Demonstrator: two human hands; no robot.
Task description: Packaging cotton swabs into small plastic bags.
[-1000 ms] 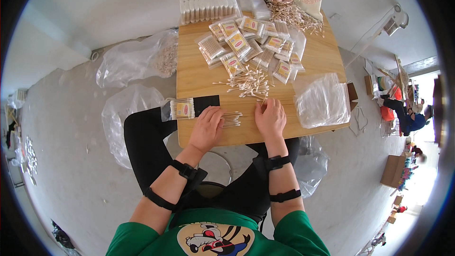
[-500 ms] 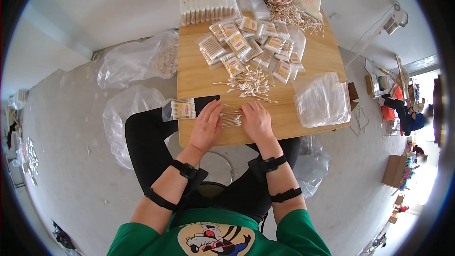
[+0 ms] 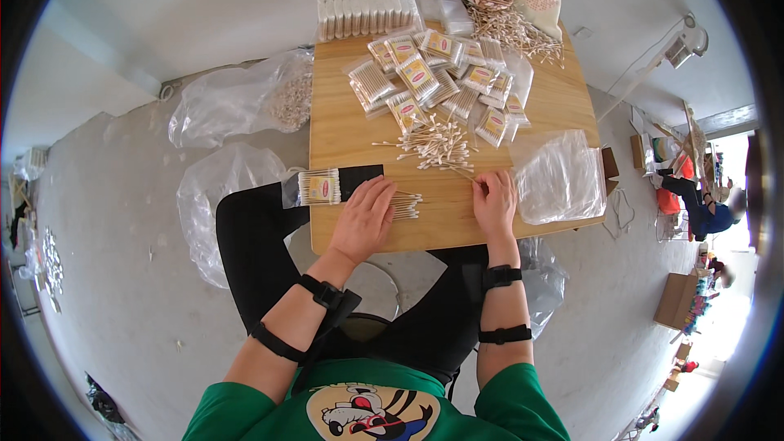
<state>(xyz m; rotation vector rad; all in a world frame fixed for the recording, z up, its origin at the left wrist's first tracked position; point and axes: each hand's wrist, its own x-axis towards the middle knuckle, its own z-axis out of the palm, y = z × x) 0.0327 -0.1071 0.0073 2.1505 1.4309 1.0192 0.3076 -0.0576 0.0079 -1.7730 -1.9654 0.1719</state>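
My left hand [image 3: 365,219] lies flat near the table's front edge, fingers stretched over one end of a small row of cotton swabs [image 3: 406,209]. The white tips of that row show to the right of the fingers. Farther right, my right hand [image 3: 495,198] has its fingertips pinched at the end of a cotton swab [image 3: 462,171] at the near edge of a loose swab pile [image 3: 433,145]. Left of my left hand, a clear bag packed with swabs and a yellow label [image 3: 319,187] rests on a black strip [image 3: 359,175].
Several filled swab packets [image 3: 417,76] lie heaped beyond the pile. Stacked packs [image 3: 366,10] and a mound of swabs [image 3: 523,33] sit at the far end. Clear plastic bags [image 3: 557,177] lie on the table [image 3: 359,135] at right; large plastic sacks [image 3: 237,106] stand on the floor.
My right hand has moved right, away from the small row to the edge of the loose pile. My left hand has shifted slightly and stays over the row.
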